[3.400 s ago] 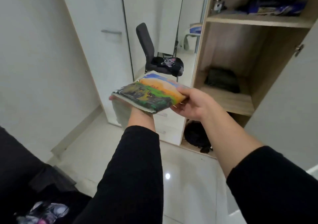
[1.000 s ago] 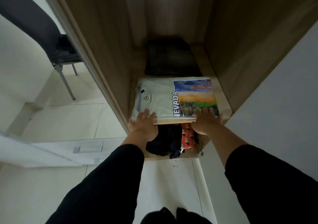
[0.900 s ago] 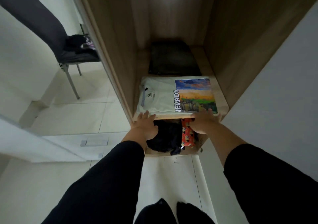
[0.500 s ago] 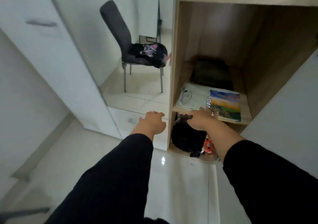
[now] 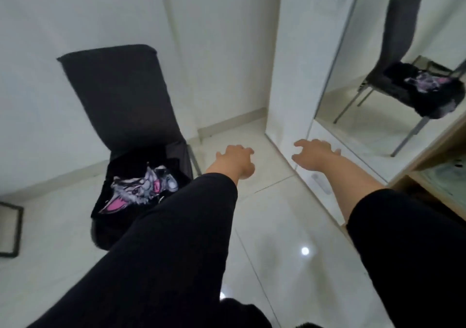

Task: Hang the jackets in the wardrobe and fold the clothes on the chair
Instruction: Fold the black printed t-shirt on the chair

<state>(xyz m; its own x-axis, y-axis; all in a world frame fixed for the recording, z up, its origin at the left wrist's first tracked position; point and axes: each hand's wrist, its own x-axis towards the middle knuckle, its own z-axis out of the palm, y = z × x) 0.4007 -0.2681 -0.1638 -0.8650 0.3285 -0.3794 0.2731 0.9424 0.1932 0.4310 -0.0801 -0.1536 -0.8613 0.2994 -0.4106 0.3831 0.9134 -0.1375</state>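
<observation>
While both hands are out in the air with nothing in them, the next job sits on the chair (image 5: 118,95), which stands by the wall, left of the white wardrobe (image 5: 297,75) with its mirror (image 5: 393,57).

A black shirt (image 5: 141,186) with a pink and grey picture lies in a messy heap on the seat. It hangs over the front edge, so a quick grab could pull it down onto the floor (image 5: 290,226). The floor looks shiny and smooth, so the chair might slide if the shirt is tugged hard.

The left hand (image 5: 234,161) is loose, with fingers spread, near the seat but not touching it. The right hand (image 5: 315,155) is loose too, and close to the wardrobe door, so it might bump the door on a fast swing.

The heap hides the sleeves, so picking one wrong spot could twist the shirt and make folding harder.
</observation>
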